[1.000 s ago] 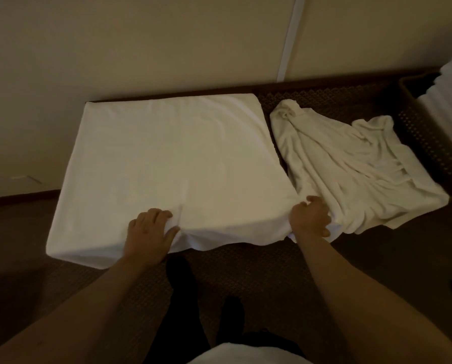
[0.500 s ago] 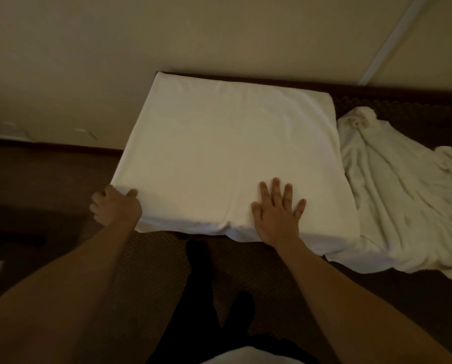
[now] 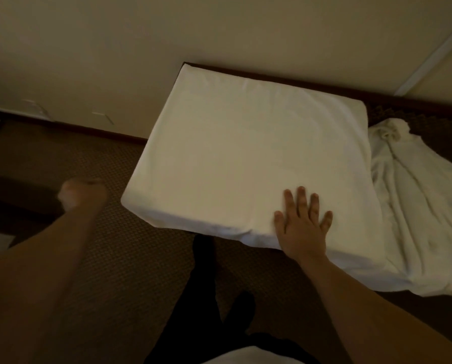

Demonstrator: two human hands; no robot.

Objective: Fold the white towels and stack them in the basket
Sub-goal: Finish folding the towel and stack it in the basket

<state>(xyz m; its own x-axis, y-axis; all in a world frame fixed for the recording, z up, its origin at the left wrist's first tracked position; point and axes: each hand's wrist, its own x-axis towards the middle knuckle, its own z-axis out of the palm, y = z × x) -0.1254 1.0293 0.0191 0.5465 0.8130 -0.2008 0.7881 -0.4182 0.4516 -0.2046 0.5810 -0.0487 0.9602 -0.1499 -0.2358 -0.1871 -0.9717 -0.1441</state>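
A white towel [image 3: 245, 158] lies spread flat over a raised block against the wall, smooth and squared. My right hand [image 3: 302, 224] presses flat on its near right part, fingers straight and spread. My left hand [image 3: 81, 193] is off the towel, to the left of its near left corner, over the carpet; it is blurred by motion, and its fingers cannot be made out. A second white towel [image 3: 416, 206] lies crumpled to the right of the flat one. The basket is out of view.
A beige wall [image 3: 140, 48] runs behind the block, with a dark baseboard [image 3: 88, 127]. Brown patterned carpet [image 3: 130, 258] covers the floor. My dark-clad legs [image 3: 206, 298] stand close to the block's near edge.
My left hand let go of the towel's near left corner and swung away to the left. My right hand stays pressed flat on the towel. The view has shifted a little leftward.
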